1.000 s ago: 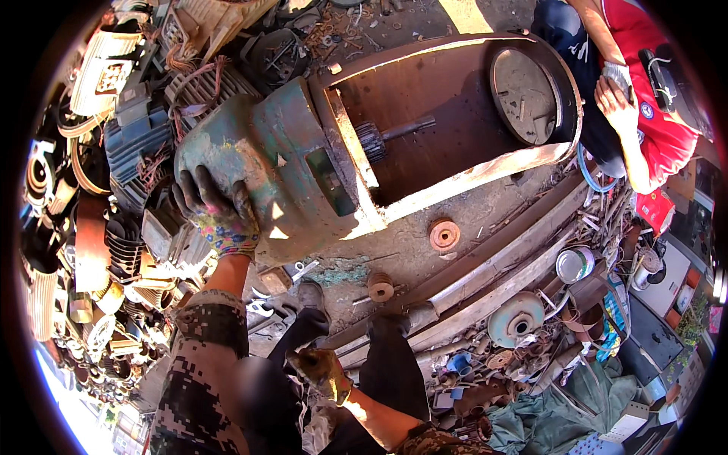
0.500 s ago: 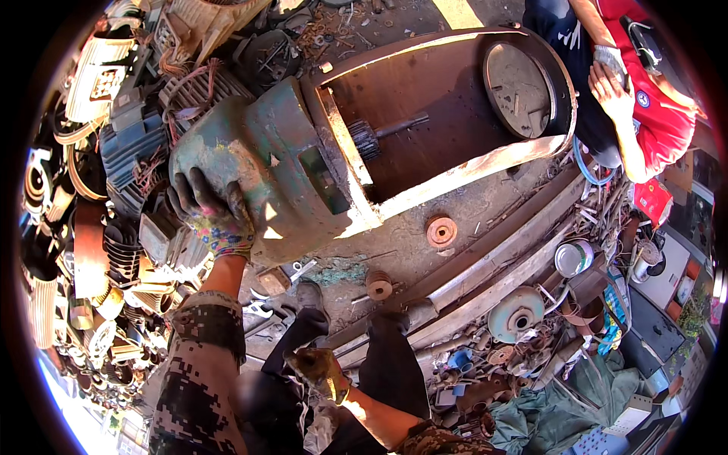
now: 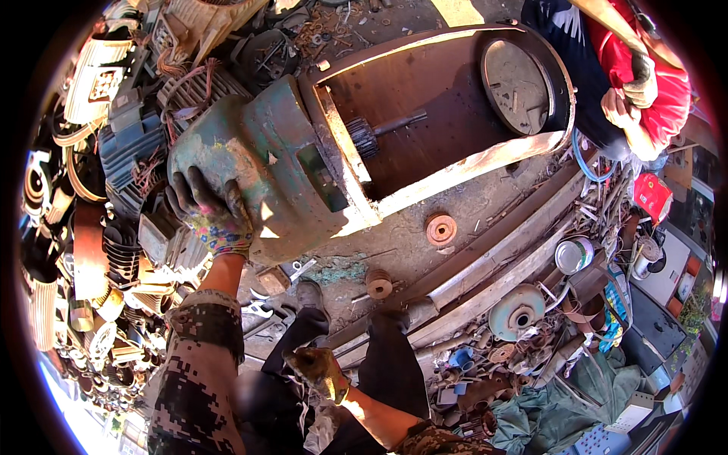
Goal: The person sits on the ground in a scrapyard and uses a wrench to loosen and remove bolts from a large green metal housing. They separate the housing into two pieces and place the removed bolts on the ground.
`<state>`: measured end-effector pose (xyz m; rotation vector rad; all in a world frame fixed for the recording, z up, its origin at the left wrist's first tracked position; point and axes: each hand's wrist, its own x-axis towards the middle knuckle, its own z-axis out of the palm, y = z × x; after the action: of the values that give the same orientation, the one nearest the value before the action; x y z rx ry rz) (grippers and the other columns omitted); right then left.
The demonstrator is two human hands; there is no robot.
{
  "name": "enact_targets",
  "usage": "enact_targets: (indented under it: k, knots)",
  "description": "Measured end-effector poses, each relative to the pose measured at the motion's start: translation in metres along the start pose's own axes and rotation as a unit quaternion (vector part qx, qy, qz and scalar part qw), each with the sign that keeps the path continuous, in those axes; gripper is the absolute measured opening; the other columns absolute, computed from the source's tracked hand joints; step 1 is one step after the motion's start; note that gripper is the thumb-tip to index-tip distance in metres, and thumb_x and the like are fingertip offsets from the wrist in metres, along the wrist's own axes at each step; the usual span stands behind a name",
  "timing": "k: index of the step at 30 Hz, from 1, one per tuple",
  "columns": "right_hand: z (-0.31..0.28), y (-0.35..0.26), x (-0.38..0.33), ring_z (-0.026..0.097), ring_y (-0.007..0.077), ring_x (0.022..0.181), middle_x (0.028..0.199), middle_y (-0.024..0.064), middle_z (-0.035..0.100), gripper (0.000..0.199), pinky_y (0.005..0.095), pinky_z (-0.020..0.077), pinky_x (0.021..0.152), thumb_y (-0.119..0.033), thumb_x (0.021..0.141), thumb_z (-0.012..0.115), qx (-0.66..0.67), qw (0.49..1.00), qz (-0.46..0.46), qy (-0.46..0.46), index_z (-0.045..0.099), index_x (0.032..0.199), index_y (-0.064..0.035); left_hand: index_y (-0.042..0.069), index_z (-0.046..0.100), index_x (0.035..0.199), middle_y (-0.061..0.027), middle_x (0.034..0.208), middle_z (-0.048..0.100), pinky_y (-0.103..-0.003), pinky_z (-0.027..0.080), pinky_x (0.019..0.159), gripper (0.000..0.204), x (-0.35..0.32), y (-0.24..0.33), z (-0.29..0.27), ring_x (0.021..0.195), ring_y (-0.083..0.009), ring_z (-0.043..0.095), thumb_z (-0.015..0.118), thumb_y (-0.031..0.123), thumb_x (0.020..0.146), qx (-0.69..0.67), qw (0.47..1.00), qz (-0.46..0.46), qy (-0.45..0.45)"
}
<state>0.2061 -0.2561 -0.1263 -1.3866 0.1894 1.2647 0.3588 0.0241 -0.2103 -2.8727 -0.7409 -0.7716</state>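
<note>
A large worn machine housing [image 3: 262, 163], green and rusty, lies across the ground in front of me. Its rectangular opening shows a toothed shaft [image 3: 387, 129] inside and a round hole at the far right end. My left hand [image 3: 214, 214], in a floral work glove with dark fingers, rests on the housing's rounded near-left end, fingers spread. Close to my thighs is my right hand [image 3: 318, 373], in a stained yellowish glove, its fingers curled in. Anything inside that grip is hidden.
A co-worker in red [image 3: 641, 76] sits beyond the housing's right end. Motor parts and coils [image 3: 98, 258] heap up at left. Long metal beams [image 3: 485, 265] cross the ground at right, by a round flanged part [image 3: 517, 312]. Wrenches [image 3: 262, 309] lie near my feet, beside a rusty spool [image 3: 378, 284].
The co-worker has leaned and brought their hands lower and closer together, toward the right. My own hands stay where they were.
</note>
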Motion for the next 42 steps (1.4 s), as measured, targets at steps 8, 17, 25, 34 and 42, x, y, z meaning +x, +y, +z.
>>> enact_targets:
  k: [8,17,25,34,42]
  knots:
    - [-0.005,-0.023,0.003,0.043,0.0125,0.055,0.056,0.0076,0.047,0.048,0.0384,0.0361,0.053,-0.038,0.099,0.067,-0.057,0.996,0.061,-0.016,0.056,0.068,-0.0029,0.004,0.035,0.154,-0.0334,0.147,0.041,-0.067,0.029,0.111,0.071,0.001,0.001,0.000,0.133,-0.0569,0.038,0.056,0.046,0.100,-0.003,1.000,0.001,0.000]
    - [-0.001,0.004,0.004,0.046,0.0126,0.055,0.056,0.0069,0.050,0.049,0.0387,0.0382,0.054,-0.039,0.099,0.066,0.022,0.997,0.074,-0.026,0.058,0.067,-0.0020,0.005,0.034,0.154,-0.0324,0.148,0.041,-0.066,0.029,0.111,0.071,0.000,0.001,0.002,0.133,-0.0561,0.038,0.056,0.046,0.100,-0.004,1.000,0.001,0.005]
    - [-0.005,-0.017,0.003,0.047,0.0121,0.055,0.056,0.0057,0.053,0.049,0.0374,0.0381,0.053,-0.039,0.099,0.067,-0.001,0.993,0.114,-0.028,0.060,0.069,-0.0014,0.005,0.032,0.156,-0.0325,0.148,0.040,-0.067,0.028,0.111,0.072,-0.001,-0.002,0.003,0.134,-0.0562,0.037,0.054,0.046,0.101,-0.017,1.000,0.011,0.010]
    - [-0.002,0.012,0.002,0.047,0.0129,0.054,0.056,0.0082,0.051,0.047,0.0385,0.0373,0.053,-0.038,0.098,0.067,0.110,0.992,0.051,-0.023,0.059,0.068,-0.0023,0.006,0.031,0.156,-0.0320,0.149,0.040,-0.067,0.026,0.112,0.071,0.001,0.001,0.000,0.135,-0.0556,0.036,0.052,0.047,0.102,-0.013,1.000,0.002,-0.001]
    - [-0.010,-0.035,0.005,0.047,0.0127,0.052,0.055,0.0054,0.052,0.050,0.0377,0.0376,0.052,-0.039,0.099,0.066,-0.065,0.991,0.114,-0.033,0.059,0.066,-0.0020,0.003,0.034,0.154,-0.0326,0.147,0.041,-0.066,0.026,0.113,0.071,0.000,-0.001,0.002,0.135,-0.0556,0.037,0.050,0.049,0.102,-0.010,1.000,-0.002,0.000]
